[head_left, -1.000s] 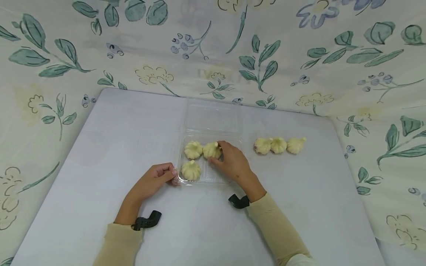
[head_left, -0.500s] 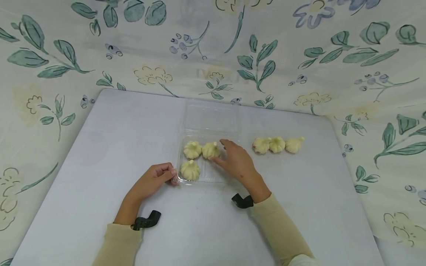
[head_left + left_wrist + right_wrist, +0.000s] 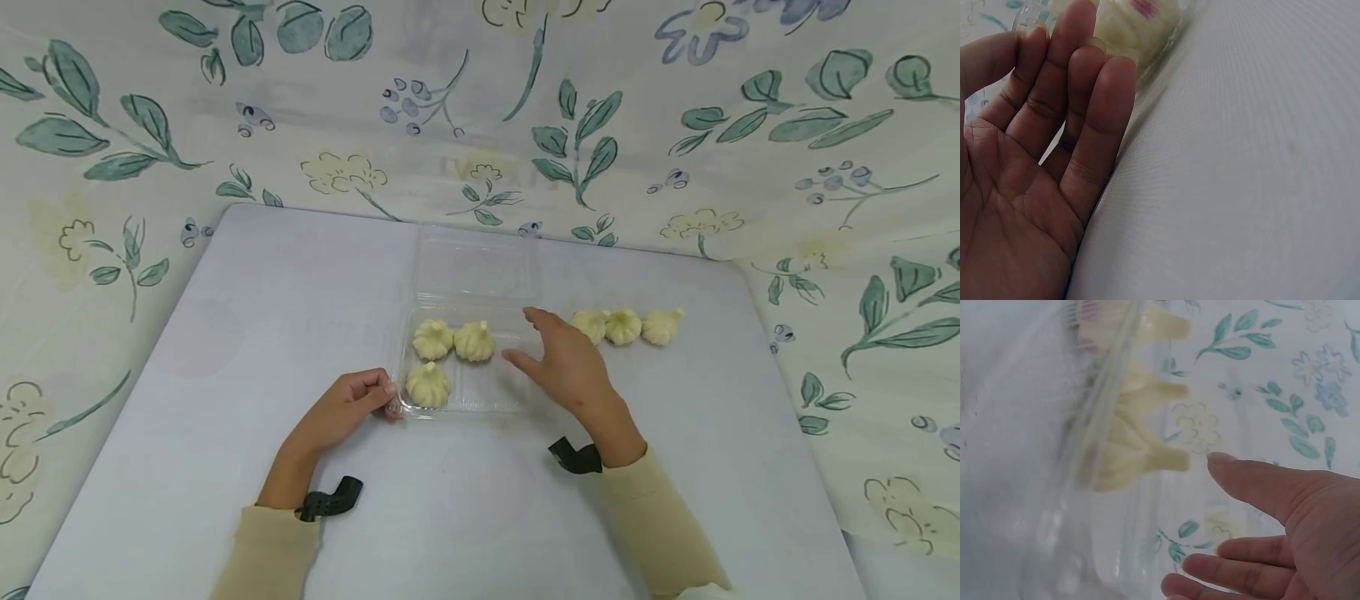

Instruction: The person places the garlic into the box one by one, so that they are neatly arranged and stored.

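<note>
A clear plastic clamshell box (image 3: 487, 392) lies with its lid (image 3: 474, 262) folded back on the table. Three garlic bulbs sit in the tray: a back-left bulb (image 3: 432, 340), a back-right bulb (image 3: 474, 342) and a front-left bulb (image 3: 428, 385). My left hand (image 3: 351, 407) pinches the tray's front-left corner between thumb and fingers; in the left wrist view a bulb (image 3: 1138, 25) shows just past the fingertips. Over the tray's right edge, my right hand (image 3: 570, 362) is spread, thumb apart from the fingers, holding nothing. The right wrist view shows bulbs (image 3: 1141, 450) through the clear wall.
Right of the box, several garlic bulbs stand in a row: a left one (image 3: 590, 325) partly behind my right hand, a middle one (image 3: 623, 326) and a right one (image 3: 662, 327). The white table (image 3: 300, 283) meets a floral cloth (image 3: 337, 108) behind.
My right hand has let go of the back-right garlic bulb and moved right, towards the row of bulbs. The left hand stays at the tray corner.
</note>
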Action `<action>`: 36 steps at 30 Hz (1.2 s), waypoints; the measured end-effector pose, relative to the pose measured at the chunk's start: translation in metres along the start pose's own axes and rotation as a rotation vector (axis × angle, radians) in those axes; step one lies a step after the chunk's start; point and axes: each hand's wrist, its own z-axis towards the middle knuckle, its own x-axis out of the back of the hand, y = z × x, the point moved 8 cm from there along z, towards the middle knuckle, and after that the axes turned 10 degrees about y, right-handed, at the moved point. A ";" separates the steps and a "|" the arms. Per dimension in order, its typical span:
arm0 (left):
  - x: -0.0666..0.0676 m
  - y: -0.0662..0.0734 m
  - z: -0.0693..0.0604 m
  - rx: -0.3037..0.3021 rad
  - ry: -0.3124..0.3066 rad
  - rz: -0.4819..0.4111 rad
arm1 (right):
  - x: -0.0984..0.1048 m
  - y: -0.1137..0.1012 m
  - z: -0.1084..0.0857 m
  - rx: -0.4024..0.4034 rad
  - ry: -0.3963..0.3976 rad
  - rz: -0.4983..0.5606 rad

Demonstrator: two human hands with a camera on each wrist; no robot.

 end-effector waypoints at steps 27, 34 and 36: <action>0.000 0.001 0.000 0.006 -0.005 -0.016 | 0.063 0.094 0.007 -0.249 0.102 -0.054; 0.000 0.001 0.000 0.007 -0.001 -0.024 | 0.050 0.113 0.008 -0.286 0.055 -0.015; 0.000 0.001 0.000 0.009 0.000 -0.021 | 0.046 0.116 0.008 -0.288 0.042 -0.006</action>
